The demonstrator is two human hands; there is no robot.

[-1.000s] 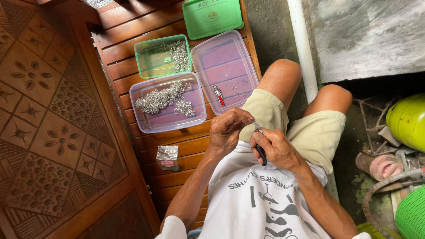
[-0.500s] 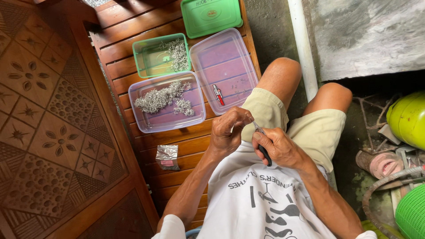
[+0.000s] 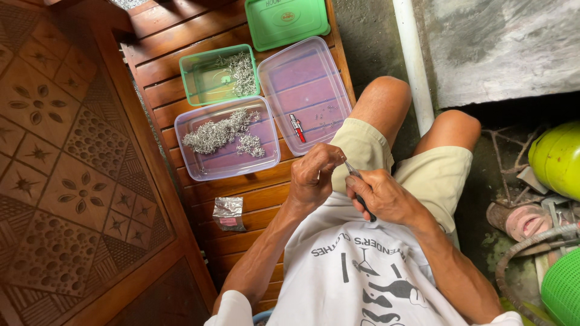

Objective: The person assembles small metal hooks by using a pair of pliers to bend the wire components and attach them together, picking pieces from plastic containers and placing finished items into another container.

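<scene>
My left hand [image 3: 313,175] is curled shut over my lap, its fingertips pinching a tiny piece that is too small to make out. My right hand [image 3: 379,194] grips a small dark-handled tool [image 3: 360,194] whose metal tip meets the left fingertips. Both hands hover above my beige shorts [image 3: 365,148]. On the wooden slats ahead, a clear tray [image 3: 199,166] holds a heap of small silvery metal bits [image 3: 220,133]. A second clear tray [image 3: 314,72] holds a small red-and-white object [image 3: 297,128]. A green tub [image 3: 202,84] behind them holds more metal bits.
A green lid [image 3: 287,21] lies at the far end of the slatted bench [image 3: 254,199]. A crumpled foil packet [image 3: 229,214] sits near my left forearm. A carved wooden panel [image 3: 66,169] is at left, a white pipe [image 3: 412,54] and green containers [image 3: 559,157] at right.
The hands have stayed together over the lap with only slight finger movement. The view has shifted a little.
</scene>
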